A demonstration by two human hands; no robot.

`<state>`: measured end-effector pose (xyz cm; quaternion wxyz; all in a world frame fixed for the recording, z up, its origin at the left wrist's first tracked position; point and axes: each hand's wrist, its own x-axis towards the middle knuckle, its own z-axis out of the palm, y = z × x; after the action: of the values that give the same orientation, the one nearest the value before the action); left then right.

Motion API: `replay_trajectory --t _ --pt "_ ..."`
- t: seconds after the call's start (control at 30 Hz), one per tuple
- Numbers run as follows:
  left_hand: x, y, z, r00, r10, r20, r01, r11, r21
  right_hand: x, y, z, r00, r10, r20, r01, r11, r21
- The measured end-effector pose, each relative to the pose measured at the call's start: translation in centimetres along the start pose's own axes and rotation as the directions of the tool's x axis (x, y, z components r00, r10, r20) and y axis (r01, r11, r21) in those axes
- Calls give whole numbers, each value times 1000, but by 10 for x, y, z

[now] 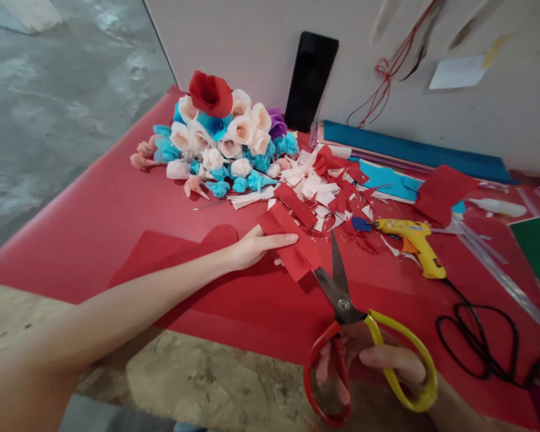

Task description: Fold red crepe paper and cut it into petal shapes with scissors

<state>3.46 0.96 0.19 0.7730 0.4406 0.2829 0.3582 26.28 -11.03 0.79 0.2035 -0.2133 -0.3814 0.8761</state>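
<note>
My left hand (252, 245) pinches a folded strip of red crepe paper (299, 264), thumb on top, above the red tabletop. In my right hand (382, 360) is a pair of scissors (342, 303) with one red and one yellow handle loop; my fingers pass through the loops. Its blades are spread apart, and the lower blade's tip is at the strip's right edge. Whether that tip touches the paper I cannot tell. Under my left forearm lies a larger red paper sheet (157, 258).
Paper flowers (216, 129) are heaped at the back left, beside white and red scraps (310, 180). A black phone (312, 78) leans on the wall. Rightward lie a yellow glue gun (414, 240), its black cord (477, 336), clear glue sticks (499, 276) and blue paper (409, 150).
</note>
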Motion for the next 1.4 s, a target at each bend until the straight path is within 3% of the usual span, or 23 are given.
replay_trajectory --t 0.47,0.83,0.97,1.23,1.4 --pt "-8 11 2 981 -121 -153 134 988 75 7 -1 5 992 -112 -60 117 989 87" --pt "-10 14 -3 954 -277 -115 289 951 111 7 0 4 989 -111 -99 119 990 77" --pt "-11 11 -4 957 -281 -66 287 951 111 4 1 3 987 -112 -116 122 989 85" --pt "-9 11 0 963 -259 -79 264 962 71 4 -6 2 995 -72 -65 75 996 57" --pt "-10 11 1 966 -252 -57 256 964 69 8 -6 2 993 -109 -50 108 994 -10"
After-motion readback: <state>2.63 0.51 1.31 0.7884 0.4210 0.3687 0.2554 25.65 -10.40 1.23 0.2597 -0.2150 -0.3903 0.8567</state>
